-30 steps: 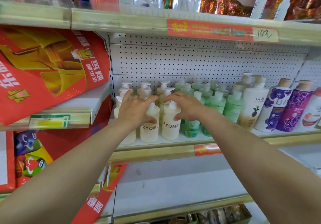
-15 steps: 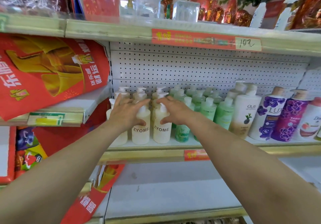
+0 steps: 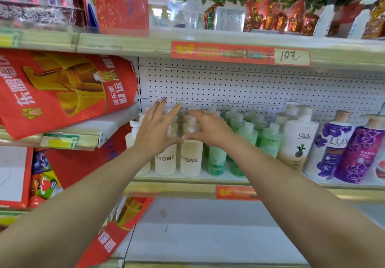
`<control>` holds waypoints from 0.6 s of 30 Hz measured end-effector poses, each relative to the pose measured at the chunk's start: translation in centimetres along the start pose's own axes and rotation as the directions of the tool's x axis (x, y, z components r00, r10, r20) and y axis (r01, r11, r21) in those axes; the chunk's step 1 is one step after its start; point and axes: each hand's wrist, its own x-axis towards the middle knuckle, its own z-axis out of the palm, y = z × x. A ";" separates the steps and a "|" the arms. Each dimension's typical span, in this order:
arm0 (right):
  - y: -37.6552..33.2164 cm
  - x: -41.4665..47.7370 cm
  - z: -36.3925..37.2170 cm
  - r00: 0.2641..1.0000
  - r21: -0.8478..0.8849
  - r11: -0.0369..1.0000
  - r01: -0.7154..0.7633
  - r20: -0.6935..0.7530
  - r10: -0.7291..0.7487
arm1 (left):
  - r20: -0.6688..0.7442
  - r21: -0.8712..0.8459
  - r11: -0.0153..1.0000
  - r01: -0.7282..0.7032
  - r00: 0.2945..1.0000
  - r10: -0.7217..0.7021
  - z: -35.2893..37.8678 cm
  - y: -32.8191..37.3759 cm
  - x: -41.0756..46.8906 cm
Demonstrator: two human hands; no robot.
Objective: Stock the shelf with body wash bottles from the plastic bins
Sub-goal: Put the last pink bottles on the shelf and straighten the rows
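Retail shop, toiletries aisle. Display shelf (image 3: 177,188) with perforated back panel (image 3: 250,84); red price strip (image 3: 225,53) with handwritten tag (image 3: 291,56) on edge above. Rows of ZYOME bottles (image 3: 190,159), green bottles (image 3: 216,160), Olay bottle (image 3: 298,140), Lux bottles (image 3: 331,149) facing out. Red promo packs (image 3: 62,93) alongside.

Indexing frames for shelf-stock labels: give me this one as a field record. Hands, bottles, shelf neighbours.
left hand: open, fingers spread, in front of the ZYOME bottles
right hand: open, fingers loosely bent over their tops; contact unclear
ZYOME bottles: cream, upright, at the left end of the shelf
green bottles: upright, just right of them
Olay bottle: white, right of the green ones
Lux bottles: purple, far right
shelf: front lip carries a red tag
held: nothing visibly gripped
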 end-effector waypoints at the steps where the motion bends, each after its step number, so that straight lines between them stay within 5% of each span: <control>1: 0.5 -0.1 -0.8 0.996 0.022 1.000 -0.021 -0.081 0.023 | -0.001 -0.032 0.999 -0.022 1.000 0.022 0.0 0.9 0.4; 3: 2.3 -0.2 -2.1 0.986 0.028 0.994 -0.108 -0.128 0.111 | 0.050 -0.109 0.994 -0.017 0.998 0.023 0.3 2.8 1.1; 8: 5.4 -2.0 -2.5 0.965 -0.127 0.975 -0.184 0.164 0.203 | 0.252 -0.209 0.974 0.091 0.967 -0.036 2.7 5.9 0.9; 18: 6.2 -3.0 -2.1 0.982 -0.014 0.989 -0.148 0.119 0.148 | 0.242 -0.174 0.976 0.133 0.966 -0.088 4.4 6.1 0.1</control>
